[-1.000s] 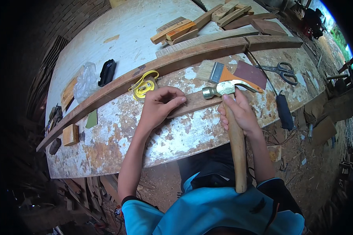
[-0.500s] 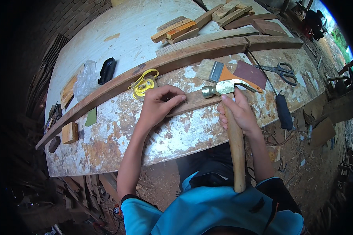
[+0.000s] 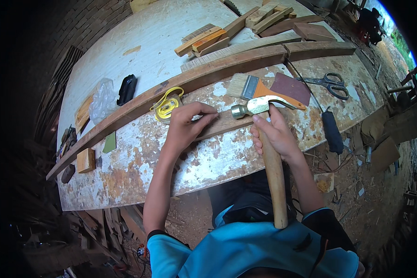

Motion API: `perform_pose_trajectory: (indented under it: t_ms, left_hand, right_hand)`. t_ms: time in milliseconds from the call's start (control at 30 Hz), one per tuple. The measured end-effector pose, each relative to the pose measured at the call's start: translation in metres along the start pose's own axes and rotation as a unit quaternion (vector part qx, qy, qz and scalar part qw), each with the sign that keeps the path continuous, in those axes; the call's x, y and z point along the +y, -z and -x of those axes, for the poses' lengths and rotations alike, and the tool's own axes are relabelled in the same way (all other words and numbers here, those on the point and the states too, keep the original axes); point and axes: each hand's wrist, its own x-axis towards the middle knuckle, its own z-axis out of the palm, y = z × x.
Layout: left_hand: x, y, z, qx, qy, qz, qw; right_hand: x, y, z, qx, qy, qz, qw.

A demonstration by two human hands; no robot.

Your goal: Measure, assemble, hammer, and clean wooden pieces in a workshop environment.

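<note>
My right hand (image 3: 279,134) grips a claw hammer (image 3: 274,178) high on its wooden handle, close under the metal head. The handle slopes down toward my body, and the striking face points left, toward my other hand. Thumb and fingertips of my left hand (image 3: 186,124) are pinched together over a short wooden strip (image 3: 231,125) on the worktable. Whatever is in that pinch is too small or hidden to make out. The hammer head hangs over the strip's right part, a short gap from my left fingertips. A yellow tape measure (image 3: 167,109) lies just beyond my left hand.
Beyond my hands, a long wooden beam (image 3: 208,69) crosses the paint-flecked worktable (image 3: 139,167). A paintbrush (image 3: 252,87), sandpaper (image 3: 289,88), scissors (image 3: 333,85) and a dark-handled rod tool (image 3: 331,132) lie at right. Wood offcuts (image 3: 208,39) are piled behind; a small block (image 3: 85,161) sits left.
The hammer head has come slightly left, nearer my left fingertips. My left hand keeps its pinch over the strip. The whole view has shifted a little.
</note>
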Motion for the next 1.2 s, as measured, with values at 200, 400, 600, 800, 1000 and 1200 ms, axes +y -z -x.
perform_pose_trajectory:
  t_ms: [200, 400, 600, 800, 1000, 1200]
  left_hand:
    - [0.008, -0.003, -0.003, 0.007, -0.049, -0.04, 0.998]
    - [0.008, -0.004, -0.003, 0.021, -0.068, -0.045, 0.996]
    - [0.008, -0.004, -0.002, 0.003, -0.047, -0.031, 0.998]
    - [0.004, -0.008, -0.002, 0.026, 0.013, 0.087, 0.996]
    - [0.001, -0.006, -0.001, 0.029, 0.021, 0.086, 0.996]
    - [-0.005, -0.005, -0.001, 0.006, -0.05, 0.06, 0.997]
  right_hand:
    - [0.002, 0.002, -0.001, -0.001, 0.003, 0.013, 1.0]
    - [0.001, 0.002, -0.001, -0.003, 0.009, 0.017, 1.0]
    - [-0.001, 0.0, 0.0, 0.001, 0.008, 0.001, 1.0]
    - [-0.001, 0.0, 0.001, 0.0, 0.005, -0.006, 1.0]
    - [-0.001, 0.0, 0.0, 0.001, 0.001, -0.005, 1.0]
    - [-0.002, -0.001, 0.001, 0.002, 0.005, -0.001, 1.0]
